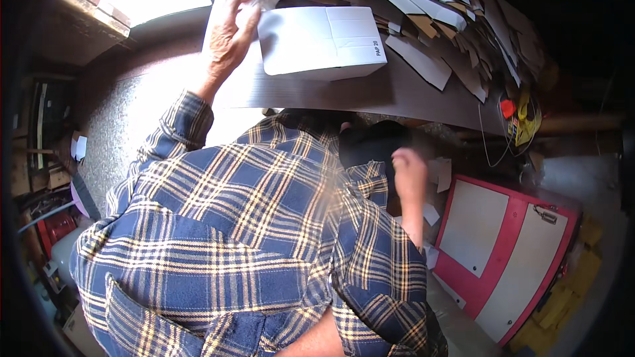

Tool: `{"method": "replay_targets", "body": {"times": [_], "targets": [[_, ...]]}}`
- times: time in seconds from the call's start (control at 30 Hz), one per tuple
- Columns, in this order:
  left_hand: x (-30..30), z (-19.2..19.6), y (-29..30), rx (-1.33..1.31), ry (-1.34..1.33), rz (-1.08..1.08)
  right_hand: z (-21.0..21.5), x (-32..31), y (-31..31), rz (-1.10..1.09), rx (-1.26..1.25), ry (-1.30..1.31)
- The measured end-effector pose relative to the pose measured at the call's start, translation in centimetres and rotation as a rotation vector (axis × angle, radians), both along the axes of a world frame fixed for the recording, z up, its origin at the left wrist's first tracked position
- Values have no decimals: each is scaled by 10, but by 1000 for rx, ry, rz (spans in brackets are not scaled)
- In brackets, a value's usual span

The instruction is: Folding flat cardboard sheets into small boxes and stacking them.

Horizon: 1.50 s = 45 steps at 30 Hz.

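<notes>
A white cardboard box (pixel 297 38) lies on the table, its flaps folded flat on the upper side. Beside its left end is my left hand (pixel 229 38), fingers stretched out and apart. The fingers are at or very near the box's edge; contact is unclear. My right hand (pixel 409 170) hangs lower than the table's near edge, away from the box. Its fingers curl inward and look slightly blurred; anything inside them is hidden.
Stacked flat cardboard pieces (pixel 423 3) fill the table's (pixel 278 96) far side. Yellow and red items with a thin cord (pixel 526 119) hang by its right end. A pink-and-white cabinet (pixel 503 251) stands at the lower right. Scraps of paper (pixel 440 173) lie near my right hand.
</notes>
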<state>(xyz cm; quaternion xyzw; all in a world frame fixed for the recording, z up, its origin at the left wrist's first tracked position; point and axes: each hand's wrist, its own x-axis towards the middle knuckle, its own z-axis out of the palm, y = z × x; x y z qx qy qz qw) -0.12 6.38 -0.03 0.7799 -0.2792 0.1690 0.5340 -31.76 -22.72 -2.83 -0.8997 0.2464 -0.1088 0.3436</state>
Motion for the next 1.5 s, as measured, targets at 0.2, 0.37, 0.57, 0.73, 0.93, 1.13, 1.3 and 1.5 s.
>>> {"method": "replay_targets", "body": {"times": [0.2, 0.37, 0.57, 0.73, 0.93, 1.13, 1.3, 1.5], "targets": [[-27, -18, -16, -22, 74, -206, 44, 112, 21, 240, -358, -342], [1, 7, -47, 264, -422, -139, 30, 153, 28, 262, -179, -388], [8, 67, -69, 275, -575, -362, 25, 147, 15, 223, -40, -429], [-8, 93, -93, 425, -604, -360, 27, 146, 22, 278, 157, -383], [7, 73, -105, 298, -208, -514, 35, 156, 38, 363, 538, -506], [26, 8, -62, 83, 247, -674, 24, 159, 35, 353, 634, -439], [-6, -26, -59, 109, 510, -906, 28, 157, 36, 401, 615, -445], [-19, -8, -63, 226, 254, -718, 6, 155, 29, 444, 552, -412]]}}
